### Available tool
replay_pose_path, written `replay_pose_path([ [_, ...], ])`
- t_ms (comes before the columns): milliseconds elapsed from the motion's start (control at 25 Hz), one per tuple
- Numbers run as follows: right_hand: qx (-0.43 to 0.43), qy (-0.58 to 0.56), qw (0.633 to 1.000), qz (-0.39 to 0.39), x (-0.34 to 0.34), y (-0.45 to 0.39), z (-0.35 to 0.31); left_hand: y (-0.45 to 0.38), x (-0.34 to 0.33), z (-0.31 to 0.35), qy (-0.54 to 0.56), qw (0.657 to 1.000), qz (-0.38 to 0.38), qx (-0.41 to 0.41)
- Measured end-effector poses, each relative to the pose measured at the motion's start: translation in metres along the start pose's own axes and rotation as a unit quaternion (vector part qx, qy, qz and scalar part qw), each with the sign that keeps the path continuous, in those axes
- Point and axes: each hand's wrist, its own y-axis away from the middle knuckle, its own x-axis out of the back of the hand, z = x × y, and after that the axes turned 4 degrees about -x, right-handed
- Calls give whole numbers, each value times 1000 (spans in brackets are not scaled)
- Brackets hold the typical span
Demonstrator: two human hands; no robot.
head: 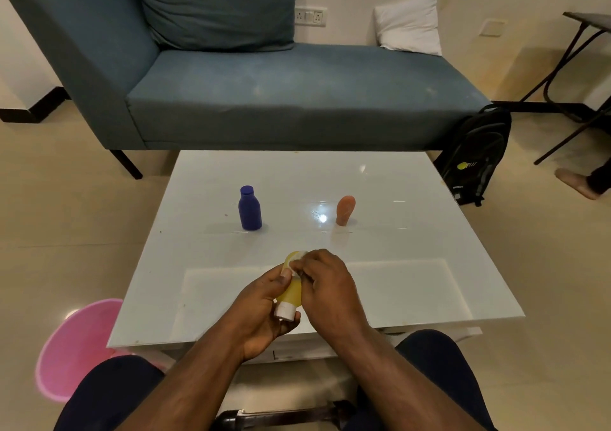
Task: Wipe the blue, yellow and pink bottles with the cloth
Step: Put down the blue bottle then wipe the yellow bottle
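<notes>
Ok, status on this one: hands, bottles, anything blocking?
Left hand grips yellow bottle, white cap toward the person. Right hand pinches cloth on it. Blue bottle, pink bottle upright on table. Nothing blocking.

Black fabric backpack (476,156): yellow round logo with pale lettering, too blurred to read.
Bottles: no readable labels.

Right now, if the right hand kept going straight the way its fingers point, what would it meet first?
The right hand points forward and left, its fingers already on the yellow bottle held by the left hand. Past that, probably bare table, with the blue bottle roughly in line; depth is unclear.
</notes>
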Motion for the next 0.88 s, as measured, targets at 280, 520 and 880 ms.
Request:
replay_pose_path([
  [280, -41, -21, 999, 13, -1, -15, 14, -13, -1, -1, -57, 998, 18, -19],
  [520, -125, -77, 989, 35, -2, -12, 38, -21, 0, -10, -136, 991, -10, -8],
  [880, -182, -136, 974, 14, -19, -25, 63, -72, 12, -17, -237, 966, 94, -42],
])
